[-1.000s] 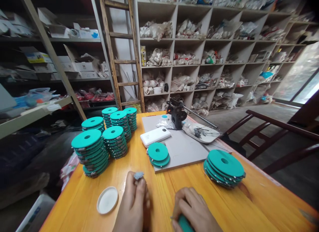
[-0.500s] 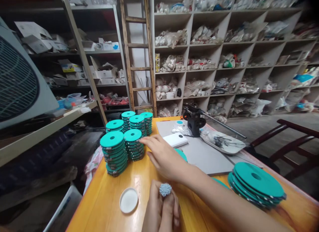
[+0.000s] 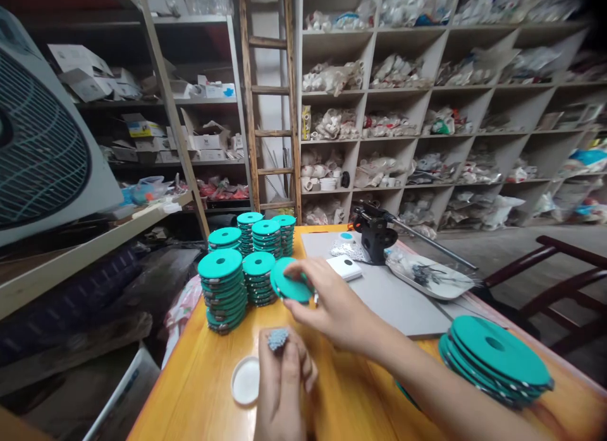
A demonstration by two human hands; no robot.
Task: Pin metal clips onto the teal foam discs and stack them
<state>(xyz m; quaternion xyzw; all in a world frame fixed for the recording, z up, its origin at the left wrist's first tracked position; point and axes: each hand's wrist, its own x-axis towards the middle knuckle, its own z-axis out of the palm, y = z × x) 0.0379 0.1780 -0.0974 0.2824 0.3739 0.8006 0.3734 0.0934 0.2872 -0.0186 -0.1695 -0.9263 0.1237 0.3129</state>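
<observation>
Right hand has moved to pinch green discs.
Probably light, stiff: hold rims. Left hand clasps bundle.

On the table over there, disc stacks stand left, another stack right, a board between; a lid lies before the left ones, shelves behind.

**No legible lettering**

No word, number, brand or sign can be read. The open white cardboard box at left carries dark marks too small to make out; the yellow-and-white cardboard box near it and the upright yellow carton beyond the wooden ladder show blurred markings.
</observation>
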